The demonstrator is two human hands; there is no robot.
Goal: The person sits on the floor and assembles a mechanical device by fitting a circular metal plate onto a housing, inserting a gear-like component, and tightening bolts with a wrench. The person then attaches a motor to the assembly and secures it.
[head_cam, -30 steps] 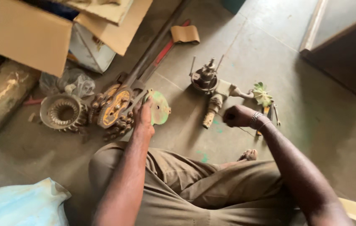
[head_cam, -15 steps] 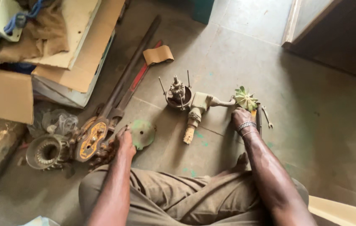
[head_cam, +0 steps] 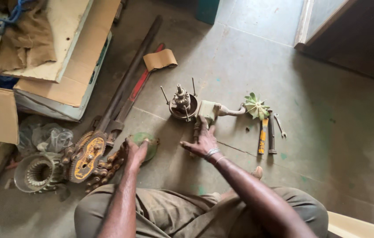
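I sit over a concrete floor with machine parts spread in front of me. My left hand [head_cam: 133, 154] rests on a round green metal cover [head_cam: 148, 144], fingers curled over its edge. My right hand [head_cam: 203, 142] lies spread over a wooden-handled tool [head_cam: 195, 131] just below a pale green housing [head_cam: 209, 110]. A rotor assembly with long studs [head_cam: 180, 102] sits beside that housing. A green plastic fan [head_cam: 256, 106] lies to the right.
A large chain wrench with yellow jaw [head_cam: 88, 154] and a long pipe [head_cam: 129, 72] lie at left. A motor stator [head_cam: 37, 172], cardboard boxes [head_cam: 70, 48], a hammer [head_cam: 263, 135], a spanner [head_cam: 280, 125] and a dark wooden door [head_cam: 354, 35] surround me.
My right hand has moved left from beside the fan to the wooden-handled tool by the housing. The camera tilted, so the parts sit lower in view. My left hand stays at the green cover.
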